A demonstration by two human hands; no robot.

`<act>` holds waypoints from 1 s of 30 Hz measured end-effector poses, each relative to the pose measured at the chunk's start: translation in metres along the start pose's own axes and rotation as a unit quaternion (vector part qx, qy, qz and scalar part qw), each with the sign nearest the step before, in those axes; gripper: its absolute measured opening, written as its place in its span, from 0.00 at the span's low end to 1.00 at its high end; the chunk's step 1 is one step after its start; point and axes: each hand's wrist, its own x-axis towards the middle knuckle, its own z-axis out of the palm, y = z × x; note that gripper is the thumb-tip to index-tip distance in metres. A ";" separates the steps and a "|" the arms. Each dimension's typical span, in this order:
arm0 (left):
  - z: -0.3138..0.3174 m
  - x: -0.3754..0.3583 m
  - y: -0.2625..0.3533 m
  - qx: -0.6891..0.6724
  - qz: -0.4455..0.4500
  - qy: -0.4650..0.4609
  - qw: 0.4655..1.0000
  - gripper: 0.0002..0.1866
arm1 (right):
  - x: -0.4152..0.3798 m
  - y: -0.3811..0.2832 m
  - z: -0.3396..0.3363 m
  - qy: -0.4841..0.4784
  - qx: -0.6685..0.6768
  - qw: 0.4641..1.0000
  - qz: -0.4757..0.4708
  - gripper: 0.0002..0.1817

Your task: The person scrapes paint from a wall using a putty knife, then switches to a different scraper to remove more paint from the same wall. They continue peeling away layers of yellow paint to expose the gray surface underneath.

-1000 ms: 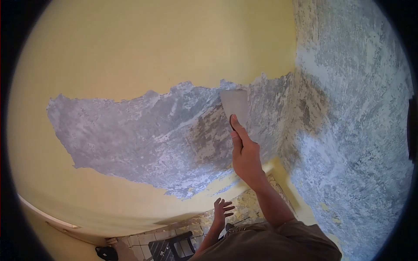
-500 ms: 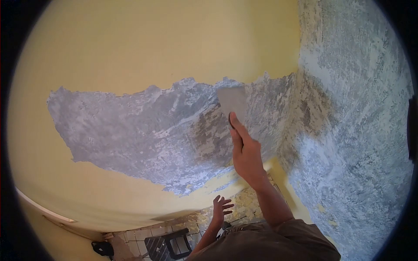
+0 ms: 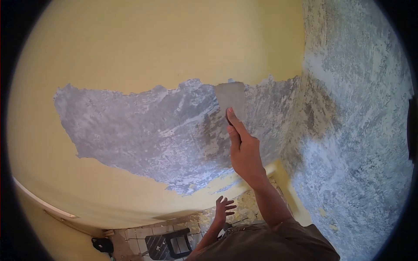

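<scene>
My right hand [image 3: 246, 150] is wrapped round the handle of a flat, wide scraper [image 3: 231, 95]. The blade lies against the wall, its top edge at the ragged border between the yellow paint [image 3: 174, 43] and the grey bared patch [image 3: 130, 122]. Part of the handle is hidden by my fingers. Lower down, my left hand [image 3: 223, 209] hangs near the foot of the wall with its fingers spread and nothing in it.
A second grey, scraped wall [image 3: 352, 130] meets this one at a corner on the right. Below are a black stool [image 3: 167, 244], a dark object [image 3: 102, 245] and a tiled floor [image 3: 133, 237] strewn with yellow flakes [image 3: 248, 206].
The scraper has moved slightly up and left along the wall in my right hand, reaching the yellow paint's edge. The view has shifted a little.
</scene>
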 end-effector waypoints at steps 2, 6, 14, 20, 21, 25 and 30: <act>-0.002 -0.004 -0.004 0.000 0.010 0.000 1.000 0.37 | -0.007 0.003 -0.002 -0.024 0.002 0.999 0.034 0.23; -0.004 -0.001 -0.007 -0.018 -0.006 0.007 1.000 0.38 | -0.006 0.009 0.012 0.021 0.007 0.998 -0.057 0.23; -0.013 0.002 -0.004 -0.020 -0.002 0.017 1.000 0.37 | -0.010 -0.004 0.025 -0.009 0.014 1.000 -0.016 0.25; -0.025 -0.002 -0.003 -0.026 0.030 -0.007 0.999 0.37 | -0.019 -0.002 0.045 -0.010 -0.020 0.998 -0.053 0.25; -0.028 0.001 -0.005 -0.033 0.012 0.003 0.999 0.36 | -0.013 -0.007 0.044 -0.006 -0.023 0.998 -0.059 0.25; -0.039 0.000 -0.007 -0.037 0.000 0.004 0.999 0.37 | -0.007 -0.036 0.037 -0.021 0.020 1.000 -0.013 0.24; -0.050 0.015 -0.005 -0.029 0.024 -0.030 0.999 0.38 | -0.011 -0.024 0.057 0.020 0.009 0.994 -0.106 0.23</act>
